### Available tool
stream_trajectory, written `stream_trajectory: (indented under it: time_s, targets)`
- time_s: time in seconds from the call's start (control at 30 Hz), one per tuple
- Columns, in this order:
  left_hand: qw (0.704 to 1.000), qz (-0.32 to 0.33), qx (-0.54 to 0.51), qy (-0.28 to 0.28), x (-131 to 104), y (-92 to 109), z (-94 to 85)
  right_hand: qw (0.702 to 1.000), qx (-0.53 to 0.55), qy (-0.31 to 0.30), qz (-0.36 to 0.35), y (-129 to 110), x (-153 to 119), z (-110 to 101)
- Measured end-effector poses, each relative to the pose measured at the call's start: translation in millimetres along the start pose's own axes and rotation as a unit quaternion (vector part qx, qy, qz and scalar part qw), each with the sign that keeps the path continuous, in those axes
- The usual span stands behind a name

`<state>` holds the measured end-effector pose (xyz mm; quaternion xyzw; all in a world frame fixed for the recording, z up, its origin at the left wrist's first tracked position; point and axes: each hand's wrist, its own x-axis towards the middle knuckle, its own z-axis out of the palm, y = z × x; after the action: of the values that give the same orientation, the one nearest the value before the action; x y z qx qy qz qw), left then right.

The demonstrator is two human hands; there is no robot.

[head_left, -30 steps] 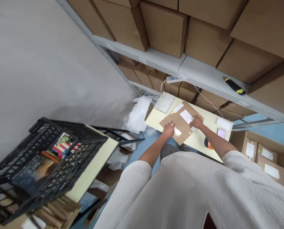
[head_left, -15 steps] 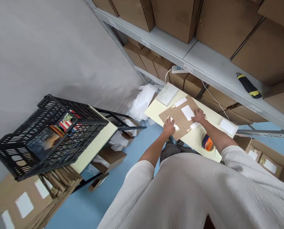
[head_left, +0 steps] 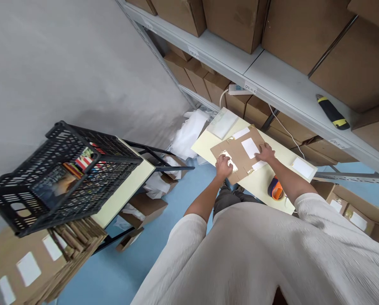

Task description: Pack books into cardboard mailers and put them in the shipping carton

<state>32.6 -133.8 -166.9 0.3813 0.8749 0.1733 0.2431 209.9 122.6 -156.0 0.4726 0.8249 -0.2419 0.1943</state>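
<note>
A flat brown cardboard package [head_left: 238, 156] with white labels and shiny clear tape lies on the pale yellow table [head_left: 205, 142]. At its near-left part, my left hand [head_left: 224, 166] rests on the shiny tape, fingers apart and slightly bent. My right hand [head_left: 265, 153] lies with spread fingers over the package's right side, beside the larger white label [head_left: 249, 148]. Close to my right forearm, an orange and dark-blue tape dispenser [head_left: 276, 189] sits on the table. The undersides of both hands are hidden.
A black plastic crate [head_left: 62, 178] with books stands on a second table at left. Folded cardboard [head_left: 75, 250] is stacked below it. A grey shelf [head_left: 274, 70] with brown boxes and a black-yellow cutter [head_left: 332, 112] runs along the far side. An open carton [head_left: 364, 203] stands at right.
My left hand has shifted slightly left on the package, its fingers over the tape. The right hand stays at nearly the same place. The whole view has moved a little.
</note>
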Motion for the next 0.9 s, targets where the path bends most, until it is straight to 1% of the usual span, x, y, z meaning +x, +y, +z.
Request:
stream_trajectory:
  time_s: [0.1,0.17,0.23,0.3,0.47,0.57,0.73,0.9]
  targets:
    - [0.999,0.012,0.011,0.038,-7.1,0.0,-13.5,1.000,0.004,0.003,0.006,0.8,-1.3,-0.7]
    - [0.998,0.028,0.030,0.052,-9.6,1.7,-24.5,1.000,0.010,0.008,0.010,-0.4,-3.0,-1.5]
    - [0.996,0.048,0.044,0.057,-7.0,3.9,-36.7,1.000,0.018,0.011,0.018,-2.8,-5.9,-1.3]
    - [0.995,0.062,0.047,0.060,1.5,5.5,-50.1,0.999,0.025,0.015,0.030,-5.8,-10.8,0.7]
    - [0.993,0.094,0.039,0.058,39.8,5.6,-82.8,0.996,0.053,0.025,0.066,-14.2,-30.7,13.4]
    - [0.992,0.112,0.032,0.046,64.2,4.8,-95.4,0.993,0.071,0.027,0.089,-21.4,-44.1,22.6]
    - [0.991,0.129,0.022,0.009,100.2,3.9,-102.9,0.988,0.086,0.012,0.128,-34.9,-63.5,35.9]
    - [0.983,0.180,0.004,-0.038,140.9,4.8,-105.3,0.976,0.120,0.019,0.178,-50.2,-79.4,48.5]
